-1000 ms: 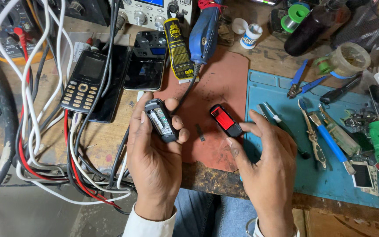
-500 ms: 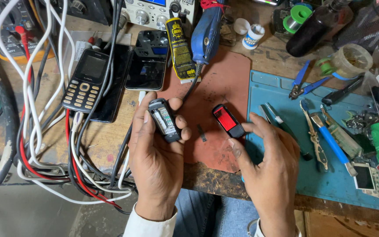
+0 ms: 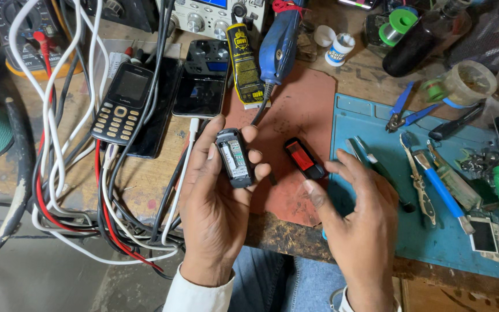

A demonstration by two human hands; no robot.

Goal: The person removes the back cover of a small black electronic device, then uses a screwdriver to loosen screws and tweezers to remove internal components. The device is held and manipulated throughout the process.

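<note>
Left hand [image 3: 218, 202] tilted opened device [image 3: 234, 158]; insides perhaps circuitry.

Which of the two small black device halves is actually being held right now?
The opened shell with bare circuitry showing, gripped in the left hand. The other piece, with a red panel, lies on the red-brown mat, beyond the right hand, untouched.

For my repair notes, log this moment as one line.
left hand: holds opened small device | right hand: open, beside red-and-black cover on red mat | keypad phone among cables
</note>
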